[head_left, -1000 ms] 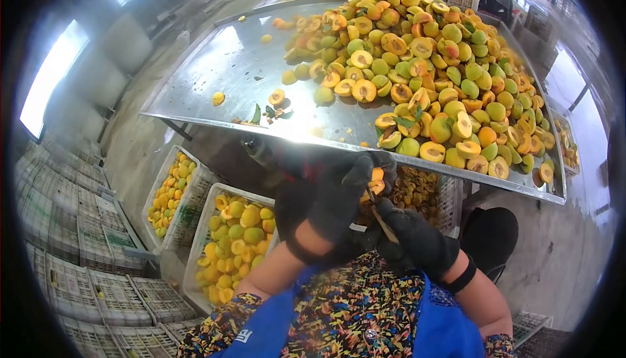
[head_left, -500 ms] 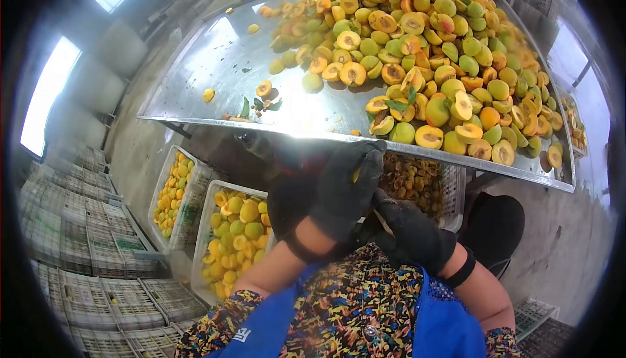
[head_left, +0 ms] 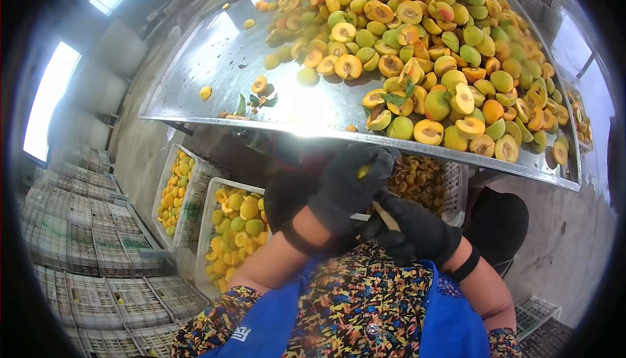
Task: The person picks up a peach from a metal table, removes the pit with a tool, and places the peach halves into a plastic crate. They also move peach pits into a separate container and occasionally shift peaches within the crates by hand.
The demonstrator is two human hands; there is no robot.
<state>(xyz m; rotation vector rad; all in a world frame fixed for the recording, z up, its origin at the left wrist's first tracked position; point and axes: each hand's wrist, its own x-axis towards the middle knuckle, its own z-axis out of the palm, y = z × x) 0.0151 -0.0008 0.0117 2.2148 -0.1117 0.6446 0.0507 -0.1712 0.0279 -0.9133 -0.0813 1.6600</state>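
by table edge (head_left: 404, 144), gloved hands (head_left: 345, 182) gripping fruit (head_left: 363, 172) and handle (head_left: 386, 216), forearms (head_left: 261, 260) angled inward

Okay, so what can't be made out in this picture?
Head view:
Yellow piece: mostly covered by the gloved left hand.
Light-brown tool: partly hidden by the right hand; type unclear.
Crate of brown pieces: partly blocked by the table and hands.
Fruit pile: far end cut off by the top edge.
White mark on the blue garment: too small to read.
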